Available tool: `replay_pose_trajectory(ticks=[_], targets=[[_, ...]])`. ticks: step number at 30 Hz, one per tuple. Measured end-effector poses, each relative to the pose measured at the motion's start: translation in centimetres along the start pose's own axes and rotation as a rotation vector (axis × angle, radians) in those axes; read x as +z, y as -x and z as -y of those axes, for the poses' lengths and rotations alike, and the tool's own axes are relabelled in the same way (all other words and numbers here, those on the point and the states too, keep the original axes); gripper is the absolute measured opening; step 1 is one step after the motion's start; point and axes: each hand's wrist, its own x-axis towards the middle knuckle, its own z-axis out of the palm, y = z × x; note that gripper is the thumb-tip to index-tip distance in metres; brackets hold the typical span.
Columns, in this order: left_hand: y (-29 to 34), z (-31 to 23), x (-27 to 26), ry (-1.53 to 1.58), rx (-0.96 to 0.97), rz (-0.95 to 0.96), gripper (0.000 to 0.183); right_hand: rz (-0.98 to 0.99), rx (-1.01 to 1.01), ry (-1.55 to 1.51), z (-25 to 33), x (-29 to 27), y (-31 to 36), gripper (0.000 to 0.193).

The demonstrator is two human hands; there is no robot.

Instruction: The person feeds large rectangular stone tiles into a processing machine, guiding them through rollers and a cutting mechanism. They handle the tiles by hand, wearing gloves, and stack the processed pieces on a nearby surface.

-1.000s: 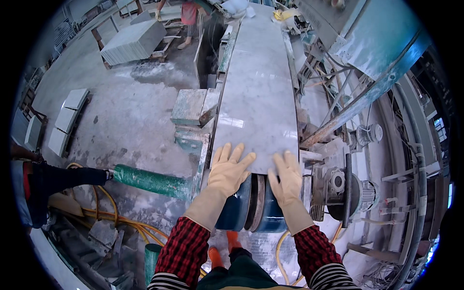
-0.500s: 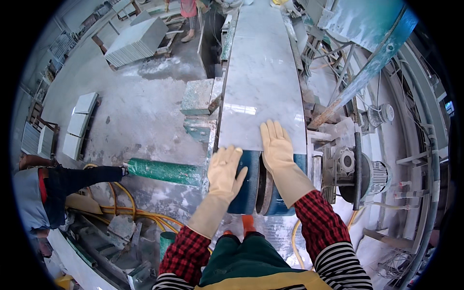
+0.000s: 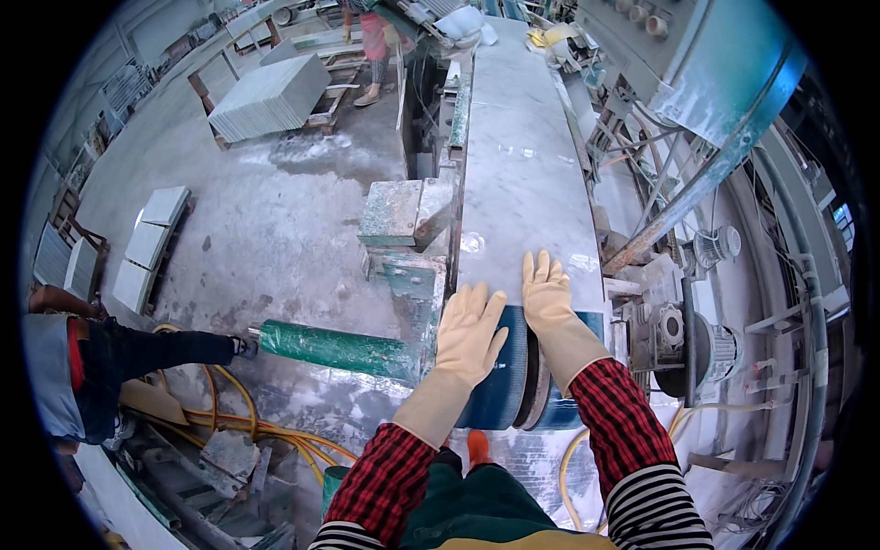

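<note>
Here, in the head view, a worker's gloved left hand (image 3: 466, 344) lies at the 7 o'clock corner of a glossy pale slab (image 3: 524, 183), fingers slightly spread. The right hand (image 3: 548, 298) rests over its 6 o'clock edge, fingers nearly together. The slab stretches toward 12 o'clock; a green cylinder (image 3: 335, 349) lies at 9, a motor (image 3: 724, 354) at 3.

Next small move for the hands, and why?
Probably slide the left hand slightly forward onto the pale slab: its fingertips only reach about the near edge and its palm sits short of it, beside the blue belt, while the right hand's fingers extend farther over the slab.
</note>
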Motion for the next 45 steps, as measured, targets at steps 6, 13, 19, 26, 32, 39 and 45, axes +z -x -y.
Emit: replay_pose_trajectory(ticks=[6, 13, 19, 26, 32, 39, 45], targets=[[-0.2, 1.0, 2.4, -0.060, -0.031, -0.012, 0.060, 0.048, 0.003, 0.111, 1.2, -0.6, 1.9, 0.075], [-2.4, 1.6, 3.7, -0.121, -0.032, 0.053, 0.062, -0.024, -0.045, 0.039, 0.2, 0.2, 1.2, 0.075], [-4.1, 1.9, 4.2, -0.158, -0.075, 0.137, 0.064, -0.021, -0.074, 0.019, 0.1, -0.4, 0.8, 0.077], [-5.9, 2.3, 4.9, -0.187, -0.077, 0.128, 0.064, -0.049, -0.078, 0.012, -0.7, -0.6, -1.1, 0.078], [-7.3, 2.5, 5.0, -0.200, -0.081, 0.136, 0.064, -0.074, -0.086, 0.022, -1.1, -0.5, -2.5, 0.078], [-7.9, 2.3, 4.8, -0.221, -0.102, 0.211, 0.065, -0.051, -0.058, 0.037, -0.8, -0.5, -3.0, 0.080], [-8.5, 3.3, 4.5, -0.215, -0.123, 0.241, 0.063, 0.018, -0.066, 0.018, -0.1, -3.7, -2.6, 0.069]])
